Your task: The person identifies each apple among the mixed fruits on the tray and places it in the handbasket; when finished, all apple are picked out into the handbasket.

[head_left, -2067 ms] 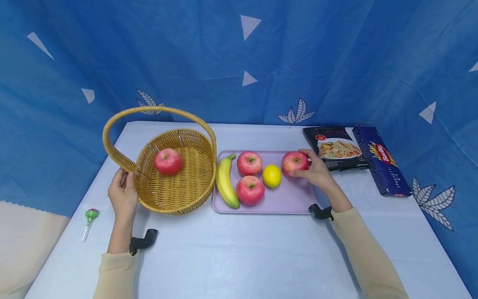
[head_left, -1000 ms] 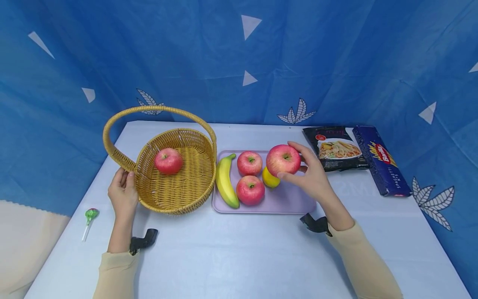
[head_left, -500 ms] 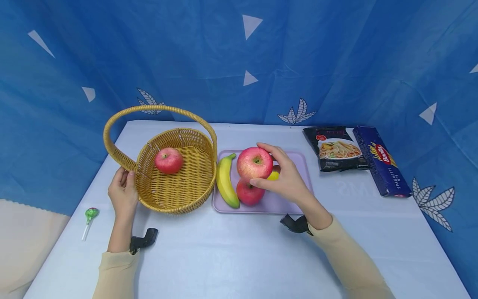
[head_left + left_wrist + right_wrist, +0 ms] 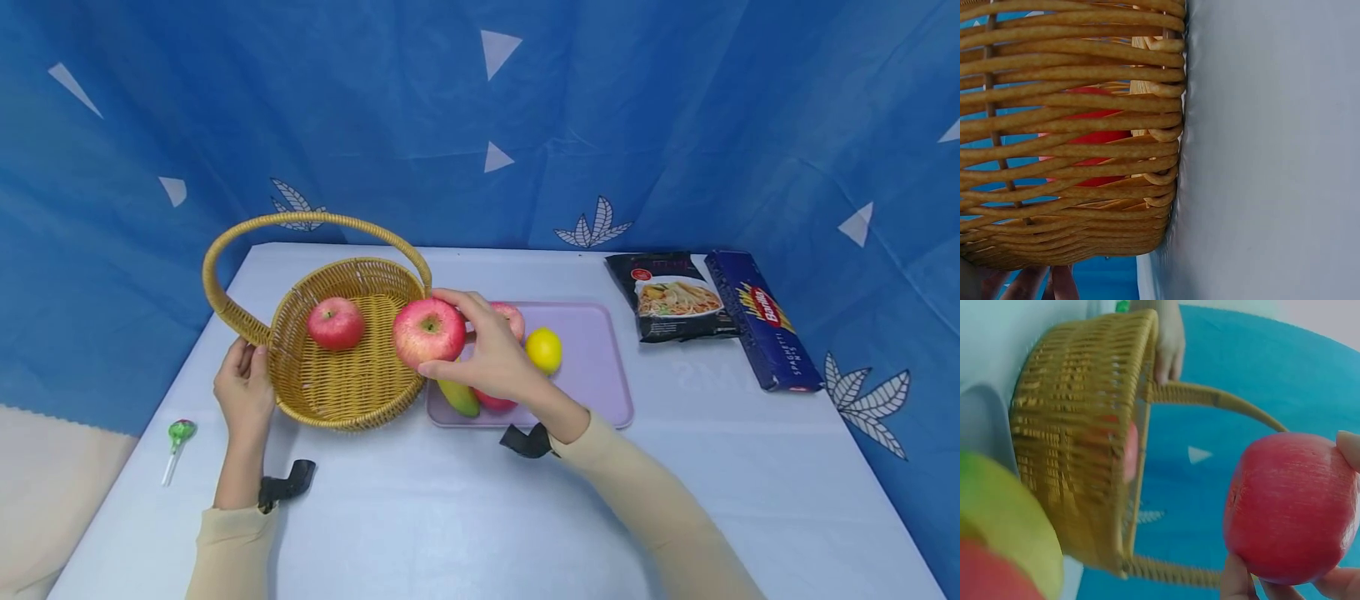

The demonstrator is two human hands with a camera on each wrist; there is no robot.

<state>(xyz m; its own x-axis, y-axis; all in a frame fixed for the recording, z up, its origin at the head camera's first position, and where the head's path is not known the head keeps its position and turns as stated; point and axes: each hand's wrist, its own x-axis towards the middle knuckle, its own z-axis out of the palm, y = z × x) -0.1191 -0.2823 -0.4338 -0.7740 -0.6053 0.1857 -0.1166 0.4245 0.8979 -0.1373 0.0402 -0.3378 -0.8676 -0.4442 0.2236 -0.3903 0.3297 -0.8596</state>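
My right hand (image 4: 491,350) holds a red apple (image 4: 429,335) between thumb and fingers, raised over the basket's right rim and the tray's left end. The right wrist view shows this apple (image 4: 1291,509) close up, beside the tilted-looking basket (image 4: 1079,437). My left hand (image 4: 246,387) grips the left rim of the wicker basket (image 4: 360,408) near the foot of its arched handle. Inside the basket lies another apple (image 4: 336,323); the left wrist view shows its red through the weave (image 4: 1072,162). A banana (image 4: 459,398) and two apples on the tray are partly hidden by my right hand.
The lilac tray (image 4: 600,383) also bears a lemon (image 4: 543,350). A black noodle packet (image 4: 678,300) and a blue spaghetti box (image 4: 765,325) lie at the back right. A green lollipop (image 4: 180,433) is at the left. A blue curtain (image 4: 420,125) hangs behind the table.
My right hand has lifted the apple from the tray's right side and carried it left over the other fruit to the basket's edge. My left hand has stayed on the basket.
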